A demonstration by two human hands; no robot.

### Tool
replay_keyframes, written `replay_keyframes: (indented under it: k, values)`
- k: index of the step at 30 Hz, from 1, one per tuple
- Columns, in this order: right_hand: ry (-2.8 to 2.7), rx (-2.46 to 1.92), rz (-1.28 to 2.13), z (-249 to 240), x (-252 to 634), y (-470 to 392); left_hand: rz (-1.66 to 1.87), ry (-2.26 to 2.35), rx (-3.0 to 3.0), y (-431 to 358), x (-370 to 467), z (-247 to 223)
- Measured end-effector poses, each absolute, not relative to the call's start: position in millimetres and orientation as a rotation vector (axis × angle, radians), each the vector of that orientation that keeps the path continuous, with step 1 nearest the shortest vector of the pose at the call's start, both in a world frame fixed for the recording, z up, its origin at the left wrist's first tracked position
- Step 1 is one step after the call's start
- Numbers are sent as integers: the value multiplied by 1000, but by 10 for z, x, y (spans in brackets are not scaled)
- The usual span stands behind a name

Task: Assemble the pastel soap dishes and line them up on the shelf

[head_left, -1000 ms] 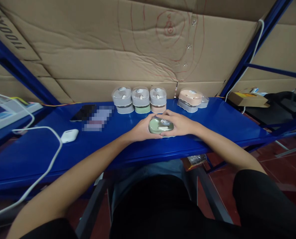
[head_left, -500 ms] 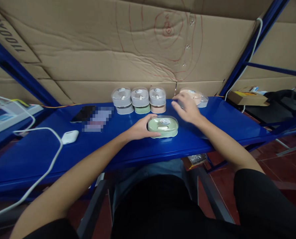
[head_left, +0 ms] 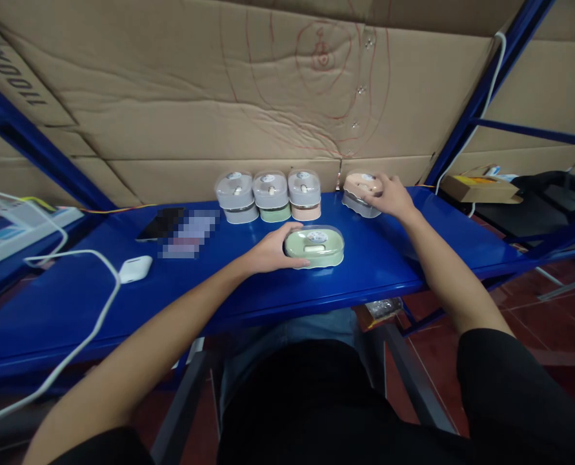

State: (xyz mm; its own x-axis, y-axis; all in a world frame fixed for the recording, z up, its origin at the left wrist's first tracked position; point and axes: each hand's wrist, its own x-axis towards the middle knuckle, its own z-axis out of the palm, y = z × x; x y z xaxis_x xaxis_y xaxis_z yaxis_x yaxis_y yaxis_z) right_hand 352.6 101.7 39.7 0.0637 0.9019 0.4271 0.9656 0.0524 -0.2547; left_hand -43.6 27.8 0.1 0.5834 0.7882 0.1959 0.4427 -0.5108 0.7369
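Observation:
My left hand (head_left: pixel 273 250) is wrapped round the left end of a green oval box (head_left: pixel 326 248) with a clear lid and a pale clasp, which rests near the table's front. At the back right, my right hand (head_left: pixel 394 196) grips the right end of a peach box (head_left: pixel 358 184) with a clear top. That peach box sits on a grey box (head_left: pixel 356 203); some fingers are hidden behind it. Left of them stand three two-high stacks, with a grey box (head_left: pixel 236 189), another grey box (head_left: pixel 271 188) and a third grey box (head_left: pixel 304 187) on top.
The blue table (head_left: pixel 388 258) backs onto a cardboard wall (head_left: pixel 171 97). On the left lie a dark phone (head_left: pixel 159 223), a white earbud case (head_left: pixel 136 268) and a white cable (head_left: pixel 96 323). Blue shelf posts flank both sides; an open carton (head_left: pixel 481 190) stands at the far right.
My right hand has moved right, from in front of the peach box to its right end, and has taken hold there. My left hand stays on the green box.

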Motion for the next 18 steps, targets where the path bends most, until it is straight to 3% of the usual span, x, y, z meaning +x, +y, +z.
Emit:
replay_keyframes:
  k: [18]
  values:
    - [-1911, -1848, -96, 318, 3105, 965, 674, 965, 2212, 265, -441, 62]
